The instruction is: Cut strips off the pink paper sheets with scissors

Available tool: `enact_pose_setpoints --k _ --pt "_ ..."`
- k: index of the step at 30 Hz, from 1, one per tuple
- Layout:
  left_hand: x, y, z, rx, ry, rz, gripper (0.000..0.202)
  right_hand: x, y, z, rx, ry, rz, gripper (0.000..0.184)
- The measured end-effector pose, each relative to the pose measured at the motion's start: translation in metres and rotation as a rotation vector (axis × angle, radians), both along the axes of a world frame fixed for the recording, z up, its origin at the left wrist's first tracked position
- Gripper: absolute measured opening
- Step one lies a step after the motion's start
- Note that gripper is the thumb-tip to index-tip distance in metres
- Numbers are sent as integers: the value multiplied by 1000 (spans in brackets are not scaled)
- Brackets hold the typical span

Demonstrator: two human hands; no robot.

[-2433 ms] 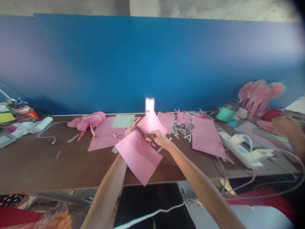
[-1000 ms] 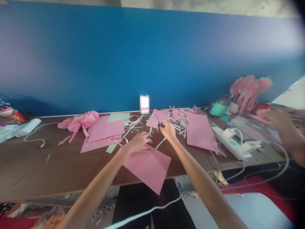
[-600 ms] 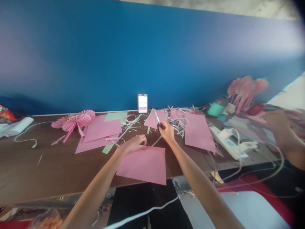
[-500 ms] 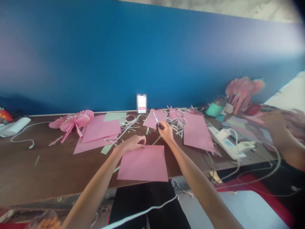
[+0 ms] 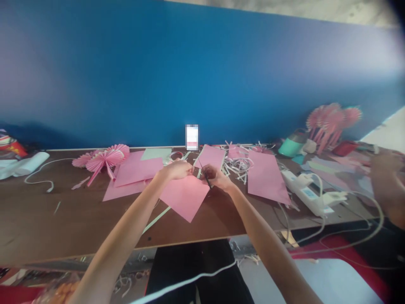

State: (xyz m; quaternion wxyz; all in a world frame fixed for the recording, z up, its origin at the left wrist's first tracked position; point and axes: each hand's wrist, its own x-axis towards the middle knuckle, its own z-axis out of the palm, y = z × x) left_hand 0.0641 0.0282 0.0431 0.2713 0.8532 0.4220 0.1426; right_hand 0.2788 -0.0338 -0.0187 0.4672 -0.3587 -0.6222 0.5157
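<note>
My left hand pinches the top corner of a pink paper sheet, lifted and turned like a diamond above the brown table. My right hand grips small scissors whose blades point down at the sheet's right upper edge. Both hands meet over the middle of the table. More pink sheets lie flat to either side.
Folded pink paper fans lie at the left, paper strips behind my hands. A white power strip with cables sits right. Another person's hand reaches in at the far right. A phone leans on the blue wall.
The pink sheet lay flat near the table edge with my left hand on it. Now it is lifted and rotated, and my right hand has brought the scissors back to its edge.
</note>
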Motion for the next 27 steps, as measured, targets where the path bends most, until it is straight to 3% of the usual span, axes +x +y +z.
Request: enact_pose_setpoints --k 5,10,12,17,19,21,24,27 --pt "18 3 -4 95 272 -117 13 -9 1 -5 1 -7 -56 40" --pt "17 -3 -13 251 132 -143 16 -10 2 -11 -1 -29 -143 37" --pt "12 -11 -17 379 27 -32 21 -8 2 -10 10 -61 -210 37" --pt "-4 -36 -31 531 -266 603 55 -1 2 -2 106 -61 -427 32" --pt "-9 -41 -39 380 -404 690 73 1 2 1 98 6 -474 35" --pt "-12 -43 -45 98 -585 633 79 3 2 3 77 83 -493 37" --pt "-10 -45 -53 -302 -817 451 64 3 2 4 66 180 -486 37" --pt "-7 -46 -57 -429 -907 368 54 3 2 3 65 195 -473 38"
